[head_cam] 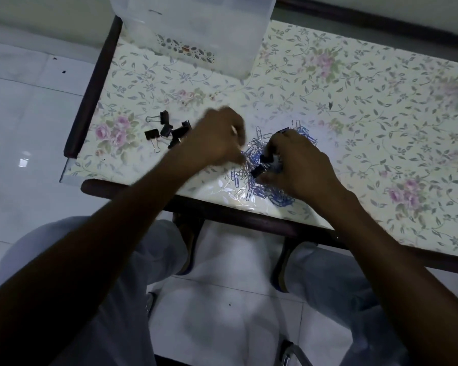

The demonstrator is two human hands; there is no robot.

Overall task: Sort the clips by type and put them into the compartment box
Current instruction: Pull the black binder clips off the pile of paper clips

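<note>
Black binder clips lie in a small group you have set apart on the bench, to the left of the mixed pile and well apart from it. That pile is your landmark: blue and silver paper clips tangled together near the front edge, with at least two black binder clips showing in it.

Your right hand sits over the right side of the pile, fingers curled down onto one of those black clips, seemingly pinching it. Your left hand is just left of the pile, blurred, fingers curled; I cannot tell whether it holds anything.

The compartment box, clear plastic, stands beyond the pile at the far edge of the bench. Its contents are too hazy to read.

By my judgement you are early: one type is partly pulled out, the paper clips are unsorted, and the boxing is yet to be done.
</note>
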